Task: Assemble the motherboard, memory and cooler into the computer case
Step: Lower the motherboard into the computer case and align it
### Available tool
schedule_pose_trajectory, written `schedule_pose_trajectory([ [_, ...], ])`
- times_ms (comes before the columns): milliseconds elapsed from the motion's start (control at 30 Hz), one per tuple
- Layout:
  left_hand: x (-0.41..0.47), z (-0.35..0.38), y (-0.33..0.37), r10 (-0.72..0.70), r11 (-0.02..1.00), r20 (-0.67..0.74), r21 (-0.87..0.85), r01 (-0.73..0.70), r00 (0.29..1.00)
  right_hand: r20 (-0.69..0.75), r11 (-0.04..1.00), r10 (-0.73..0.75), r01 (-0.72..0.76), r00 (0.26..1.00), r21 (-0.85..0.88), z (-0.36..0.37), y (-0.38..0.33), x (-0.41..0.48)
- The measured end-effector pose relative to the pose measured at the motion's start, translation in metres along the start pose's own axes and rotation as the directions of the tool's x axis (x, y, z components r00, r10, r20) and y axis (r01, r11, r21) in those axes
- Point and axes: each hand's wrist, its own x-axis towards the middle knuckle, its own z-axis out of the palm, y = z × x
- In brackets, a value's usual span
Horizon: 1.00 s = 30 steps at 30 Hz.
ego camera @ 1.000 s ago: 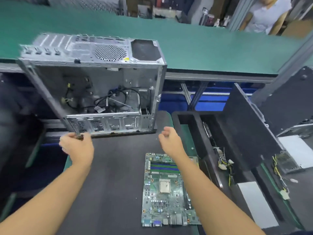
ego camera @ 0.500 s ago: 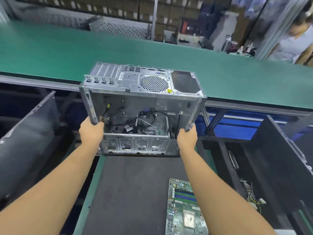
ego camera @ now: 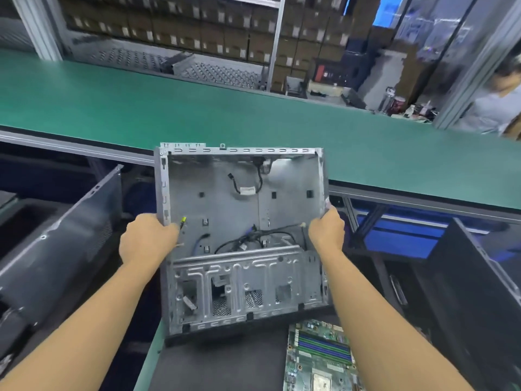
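Since half a second ago, the silver sheet-metal computer case (ego camera: 239, 210) is being tipped over and brought nearer, so that its open side, rather than its perforated rear panel, is now being turned towards the camera. At far left, a dark grey metal side panel (ego camera: 64, 244) is being propped at a slant, apart from the case. The left hand (ego camera: 146, 238) is being held at the case's left rim, its grip closed round that edge. The case is being held between both hands, in front of the long green conveyor belt (ego camera: 197, 108). Its lower edge is being held over the far end of the black tabletop mat (ego camera: 225, 368); whether it touches cannot be told. The right hand (ego camera: 327, 232) is being held with its grip closed on the right rim. Below the right forearm, a green motherboard (ego camera: 318, 354) is being left flat on the mat, near the case's lower right corner. Further right, a black computer case (ego camera: 473, 277) is being stood well apart.
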Motion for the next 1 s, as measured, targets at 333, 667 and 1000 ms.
schedule_pose_trajectory([
  [333,0.011,-0.042,-0.024,0.029,0.979,0.088,0.199,-0.046,0.996,0.079,0.982,-0.075,0.087,0.994,-0.167,0.001,-0.013,-0.031],
  [667,0.014,-0.051,-0.047,0.030,0.916,0.317,0.370,-0.153,0.948,0.303,0.902,-0.057,0.179,0.951,-0.393,-0.009,-0.002,-0.073],
  [1000,0.029,-0.056,-0.052,0.042,0.761,0.470,0.557,-0.333,0.882,0.434,0.894,0.009,0.187,0.901,-0.407,-0.016,0.020,-0.112],
])
